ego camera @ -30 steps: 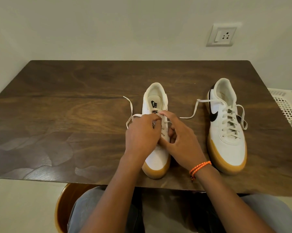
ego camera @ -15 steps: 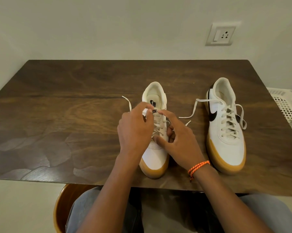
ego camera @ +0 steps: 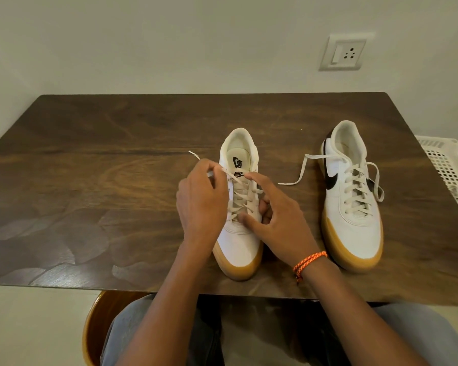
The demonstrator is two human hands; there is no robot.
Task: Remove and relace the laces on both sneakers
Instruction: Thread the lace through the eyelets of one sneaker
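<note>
mid-frame, left hand (ego camera: 202, 202) pinching lace (ego camera: 233, 178) on near sneaker (ego camera: 239, 207); right hand (ego camera: 278, 217) spread, steadying it — right-frame sneaker (ego camera: 352, 196) laced, untied.

Only 1 view: head-worn, looking forward and down from close above the near edge of the wooden table (ego camera: 117, 154), facing the wall behind the table.

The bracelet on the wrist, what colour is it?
Orange with lighter flecks: the bracelet is a braided cord, seen in the head view, the only one.
</note>
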